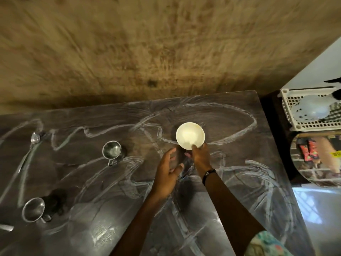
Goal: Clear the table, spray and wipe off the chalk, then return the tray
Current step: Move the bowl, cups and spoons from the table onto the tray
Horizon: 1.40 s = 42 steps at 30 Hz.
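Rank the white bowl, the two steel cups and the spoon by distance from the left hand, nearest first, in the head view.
1. White bowl, just right of the left hand.
2. Upper steel cup, to its left.
3. Lower steel cup, near left.
4. Spoon, far left.

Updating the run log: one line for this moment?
right hand grips white bowl | left hand open | two steel cups, spoon remain
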Available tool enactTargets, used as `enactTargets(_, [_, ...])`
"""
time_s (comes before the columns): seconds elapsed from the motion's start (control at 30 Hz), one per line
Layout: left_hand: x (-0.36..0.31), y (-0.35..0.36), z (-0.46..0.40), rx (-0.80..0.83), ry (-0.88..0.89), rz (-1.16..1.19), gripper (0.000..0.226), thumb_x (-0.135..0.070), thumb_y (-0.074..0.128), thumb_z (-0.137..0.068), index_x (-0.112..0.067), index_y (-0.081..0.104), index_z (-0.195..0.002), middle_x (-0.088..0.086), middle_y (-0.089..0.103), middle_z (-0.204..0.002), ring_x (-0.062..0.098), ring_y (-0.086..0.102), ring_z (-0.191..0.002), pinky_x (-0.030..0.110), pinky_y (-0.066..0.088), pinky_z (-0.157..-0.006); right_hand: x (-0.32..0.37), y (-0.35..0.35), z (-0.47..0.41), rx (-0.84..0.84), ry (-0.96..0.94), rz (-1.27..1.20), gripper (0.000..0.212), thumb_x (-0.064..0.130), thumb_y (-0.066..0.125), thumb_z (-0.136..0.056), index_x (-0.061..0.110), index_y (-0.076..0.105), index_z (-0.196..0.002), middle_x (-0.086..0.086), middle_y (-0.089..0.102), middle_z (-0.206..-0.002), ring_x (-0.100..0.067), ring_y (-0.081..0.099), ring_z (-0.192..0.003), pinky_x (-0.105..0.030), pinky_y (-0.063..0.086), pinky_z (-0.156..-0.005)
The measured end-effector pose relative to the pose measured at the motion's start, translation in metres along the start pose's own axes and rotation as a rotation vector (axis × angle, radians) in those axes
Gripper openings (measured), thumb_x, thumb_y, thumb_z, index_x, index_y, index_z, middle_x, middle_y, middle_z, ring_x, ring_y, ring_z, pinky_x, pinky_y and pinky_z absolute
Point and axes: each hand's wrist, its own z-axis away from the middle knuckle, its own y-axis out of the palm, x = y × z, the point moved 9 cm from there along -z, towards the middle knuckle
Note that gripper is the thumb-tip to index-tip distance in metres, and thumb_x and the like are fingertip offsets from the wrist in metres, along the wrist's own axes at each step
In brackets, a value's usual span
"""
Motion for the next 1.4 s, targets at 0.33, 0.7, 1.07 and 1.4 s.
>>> enactTargets(0.33, [-0.006,0.063,0.023,0.132,-0.046,0.031,0.052,-0.007,0.056,-0.091,-0.02,0.038,-0.138,-0.008,0.044,-0.136,0.005,0.046,-0.119,0.01,0.044,-0.09,0.02,-0.105,0.039,-0.061,-0.017,-0.274,0.043,0.0,0.058,-0.09,-0.002,0.05,-0.133,-0.018,0.053,-0.134,-0.039,0.053,-0.119,-0.027,0.06,-0.066])
enactTargets(0.7, [-0.066,0.243,0.035,0.328,-0.069,0.074,0.045,-0.008,0.054,-0.093,-0.017,0.044,-0.135,-0.003,0.049,-0.138,0.015,0.052,-0.122,0.032,0.046,-0.102,0.126,-0.398,-0.001,-0.584,-0.168,-0.303,0.019,0.001,0.057,-0.087,0.0,0.065,-0.104,-0.015,0.065,-0.11,-0.032,0.063,-0.098,-0.016,0.055,-0.053])
enactTargets(1.07, [-0.059,0.308,0.025,0.332,-0.114,0.076,0.037,-0.012,0.052,-0.095,-0.025,0.048,-0.128,-0.014,0.051,-0.131,0.003,0.051,-0.117,0.023,0.049,-0.092,0.114,-0.466,-0.064,-0.615,-0.075,-0.092,0.032,0.005,0.057,-0.088,-0.006,0.063,-0.117,-0.015,0.064,-0.111,-0.024,0.059,-0.097,-0.006,0.045,-0.045])
enactTargets(1.4, [-0.072,0.276,0.045,0.207,-0.16,0.13,0.033,-0.006,0.057,-0.09,-0.017,0.051,-0.121,-0.003,0.06,-0.118,0.003,0.06,-0.098,0.01,0.051,-0.069,0.101,-0.423,-0.009,-0.402,0.045,-0.184,0.024,0.015,0.055,-0.095,0.002,0.058,-0.114,-0.023,0.066,-0.108,-0.022,0.064,-0.077,-0.022,0.053,-0.055])
